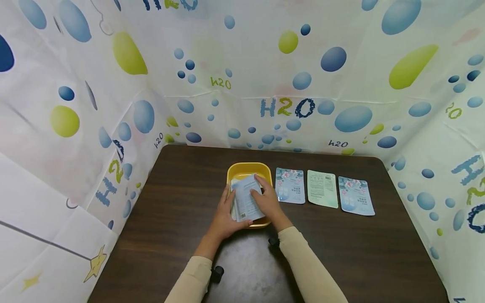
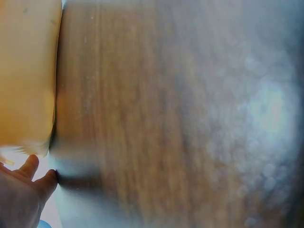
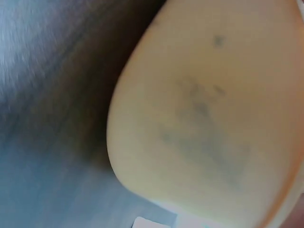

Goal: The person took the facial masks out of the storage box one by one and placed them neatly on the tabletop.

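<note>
Over the yellow tray (image 1: 244, 169), a pale blue sachet (image 1: 248, 200) lies with its printed text and barcode facing up. My left hand (image 1: 226, 216) holds it by the left side and lower edge, thumb along the bottom. On its upper right, my right hand (image 1: 270, 202) grips the edge with the fingers near the top corner. Another whitish sachet shows partly beneath it at the left. The left wrist view catches fingers (image 2: 45, 183) beside the tray wall (image 2: 26, 71); in the right wrist view the tray wall (image 3: 204, 118) hides the hand's work.
Right of the tray, three sachets lie in a row on the dark wooden table (image 1: 182, 202): a blue floral one (image 1: 290, 186), a pale green printed one (image 1: 322, 189) and another blue floral one (image 1: 356, 196). A patterned curtain (image 1: 242, 63) encloses the back and sides.
</note>
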`<action>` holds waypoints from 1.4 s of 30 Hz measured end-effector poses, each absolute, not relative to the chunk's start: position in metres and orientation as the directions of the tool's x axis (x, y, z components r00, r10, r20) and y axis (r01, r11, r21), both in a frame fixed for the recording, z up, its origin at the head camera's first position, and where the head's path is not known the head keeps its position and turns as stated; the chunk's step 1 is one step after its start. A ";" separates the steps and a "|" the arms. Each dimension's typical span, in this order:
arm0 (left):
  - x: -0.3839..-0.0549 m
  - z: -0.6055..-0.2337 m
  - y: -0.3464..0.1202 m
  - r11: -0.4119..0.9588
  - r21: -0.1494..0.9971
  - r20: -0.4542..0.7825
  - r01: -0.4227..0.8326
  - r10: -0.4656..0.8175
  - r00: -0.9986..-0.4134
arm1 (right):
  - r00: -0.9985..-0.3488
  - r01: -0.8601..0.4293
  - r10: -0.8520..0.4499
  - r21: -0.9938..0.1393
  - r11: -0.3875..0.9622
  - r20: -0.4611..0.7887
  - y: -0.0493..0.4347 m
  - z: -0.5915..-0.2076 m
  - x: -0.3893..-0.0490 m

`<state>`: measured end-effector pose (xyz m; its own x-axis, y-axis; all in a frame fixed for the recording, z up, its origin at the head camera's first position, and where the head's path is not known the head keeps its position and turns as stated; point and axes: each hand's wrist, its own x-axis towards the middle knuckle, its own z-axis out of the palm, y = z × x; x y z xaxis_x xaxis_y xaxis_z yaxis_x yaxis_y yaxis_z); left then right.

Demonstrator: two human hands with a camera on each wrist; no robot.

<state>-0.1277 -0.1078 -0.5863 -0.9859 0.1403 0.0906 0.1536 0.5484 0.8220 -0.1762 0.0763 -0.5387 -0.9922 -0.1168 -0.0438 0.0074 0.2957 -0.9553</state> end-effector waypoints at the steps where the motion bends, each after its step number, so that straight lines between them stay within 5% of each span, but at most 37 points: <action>1: -0.127 -0.586 -0.108 0.547 0.824 0.086 0.149 0.138 -0.987 | -0.993 0.005 -0.110 -0.955 0.296 -0.040 0.078 -0.538 -0.177; 29: -0.130 -0.589 -0.109 0.536 0.829 0.101 0.159 0.137 -0.985 | -0.992 0.128 0.002 -0.991 0.032 -0.128 0.141 -0.534 -0.189; 42: -0.129 -0.589 -0.108 0.524 0.841 0.075 0.132 0.128 -0.989 | -0.993 0.091 0.076 -0.994 0.067 -0.085 0.168 -0.538 -0.190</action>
<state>-0.1291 -0.1078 -0.5886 -0.9889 0.1285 0.0750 0.1319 0.5243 0.8412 -0.1898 0.1679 -0.5381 -0.9934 0.0761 -0.0854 0.0905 0.0675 -0.9936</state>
